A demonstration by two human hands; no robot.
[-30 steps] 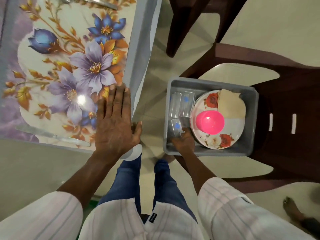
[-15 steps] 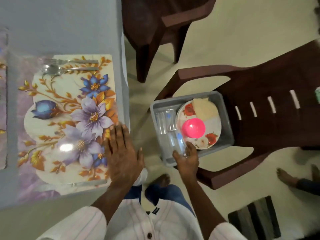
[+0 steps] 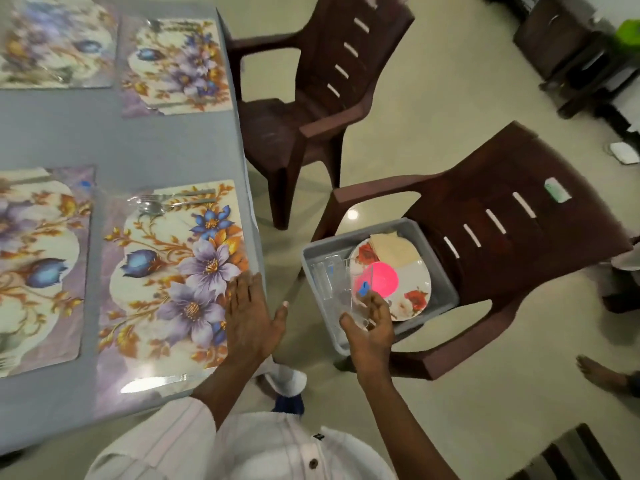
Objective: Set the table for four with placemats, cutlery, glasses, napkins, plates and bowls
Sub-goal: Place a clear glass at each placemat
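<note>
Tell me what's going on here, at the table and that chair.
A person is setting the grey table, where four floral placemats lie. The right hand grips a clear glass over the grey bin, which sits on the seat of a brown chair. The left hand rests flat on the nearest placemat, which carries a fork and spoon at its far edge. In the bin are more glasses, a floral plate, a pink bowl and beige napkins.
</note>
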